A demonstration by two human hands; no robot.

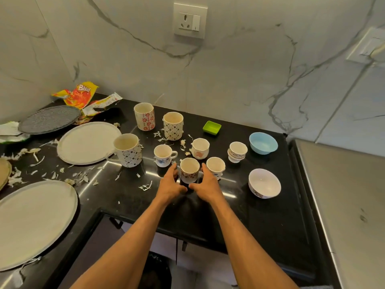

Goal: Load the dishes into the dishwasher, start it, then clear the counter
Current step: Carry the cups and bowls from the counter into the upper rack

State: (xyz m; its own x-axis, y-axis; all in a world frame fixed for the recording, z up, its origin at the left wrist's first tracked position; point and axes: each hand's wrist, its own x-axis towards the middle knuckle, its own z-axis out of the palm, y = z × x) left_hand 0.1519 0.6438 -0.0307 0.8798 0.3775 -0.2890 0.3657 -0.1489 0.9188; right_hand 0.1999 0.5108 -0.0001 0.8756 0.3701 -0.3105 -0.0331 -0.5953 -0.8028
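Forearms [129,236]: both reach forward over the near edge of the worktop [260,222], converging on one target.
Left hand [169,185]: fingers extended along the left side of the small floral cup [189,168], not wrapped round it; I cannot tell whether they touch it.
Right hand [206,184]: mirrors the left. Its fingers are straight and slotted between the floral cup and the neighbouring cup [215,165], with nothing gripped.
Thumbs: they meet low in front of the cup. My reading is a two-sided cradle, chosen because the cluster is tight.
Task item: the floral cup stands upright on the worktop, at the front of the cup group.
Other dishes: blue-flower cup [163,155] just to its left; three tall mugs [173,126] behind; blue bowl [263,142] and white bowl [264,183] well to the right; pale plates [88,142] at left.
Litter: peel scraps [81,178] and a snack wrapper [80,95], left for the clearing stage.
Dishwasher: not in view.
Progress: I judge loading barely begun.
Risk: knuckles knocking the neighbouring cup on the lift.
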